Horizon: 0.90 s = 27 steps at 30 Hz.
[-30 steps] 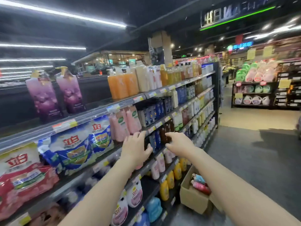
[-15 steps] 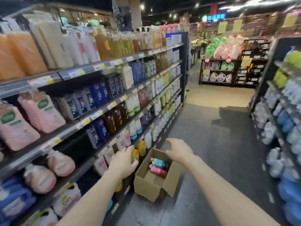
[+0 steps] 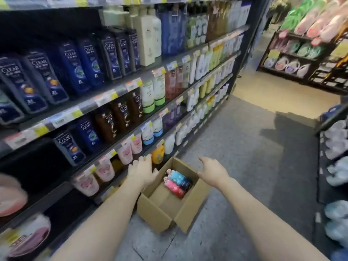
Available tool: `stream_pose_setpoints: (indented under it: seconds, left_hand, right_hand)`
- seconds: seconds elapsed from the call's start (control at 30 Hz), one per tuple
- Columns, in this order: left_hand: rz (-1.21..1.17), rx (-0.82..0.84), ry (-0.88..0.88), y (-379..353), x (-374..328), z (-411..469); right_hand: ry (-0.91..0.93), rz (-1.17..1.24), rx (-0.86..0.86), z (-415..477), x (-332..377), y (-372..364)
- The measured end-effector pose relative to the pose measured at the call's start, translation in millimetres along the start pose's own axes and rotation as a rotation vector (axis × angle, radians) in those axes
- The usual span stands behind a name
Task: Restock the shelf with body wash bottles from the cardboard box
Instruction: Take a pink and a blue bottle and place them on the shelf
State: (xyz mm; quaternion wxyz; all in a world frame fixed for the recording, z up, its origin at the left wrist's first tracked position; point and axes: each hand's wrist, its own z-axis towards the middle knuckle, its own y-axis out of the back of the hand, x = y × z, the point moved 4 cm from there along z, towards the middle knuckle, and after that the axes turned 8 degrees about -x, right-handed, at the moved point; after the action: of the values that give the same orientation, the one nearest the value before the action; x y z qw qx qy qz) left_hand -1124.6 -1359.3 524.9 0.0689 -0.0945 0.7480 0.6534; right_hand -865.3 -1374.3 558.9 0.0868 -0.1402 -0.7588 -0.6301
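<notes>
Shelf: runs along the left of the aisle in several tiers, packed with upright bottles; price tags line each edge.
Dark bottles: blue "CLEAR" ones fill the upper-left tiers, brown ones a tier lower.
Pink bottles: stand on the low tier just above the left hand; a yellow bottle stands beside them, just behind the box's far corner.
Box: open cardboard, on the floor close against the shelf base, flaps out.
Body wash: two bottles, one blue and one pink, lying side by side in the box's far end; the near end of the box is bare cardboard.
Left hand: palm down, fingers loosely spread, over the box's left edge and in front of the low tier; holds nothing; whether it touches the shelf edge I cannot tell.
Right hand: grip apart, fingers spread, above the box's right flap, holding nothing, clear of the bottles.
Far side: a second rack of pale packs edges the right of the aisle.
</notes>
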Motion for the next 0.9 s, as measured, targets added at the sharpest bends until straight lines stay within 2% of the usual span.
stream_pose_setpoints:
  seconds: [0.17,0.33,0.63,0.9]
  left_hand:
    - [-0.027,0.022,0.092,-14,-11,85]
    - [-0.066,0.089,0.249,-66,-23,148]
    - [-0.209,0.304,0.692,-253,-36,211]
    - [-0.333,0.321,0.958,-413,-54,242]
  right_hand:
    - [0.03,0.031,0.078,105,-1,-10]
    - [0.052,0.011,0.245,207,-24,-65]
    - [0.104,-0.18,0.561,377,-101,-218]
    - [0.194,-0.205,0.635,446,-136,-370]
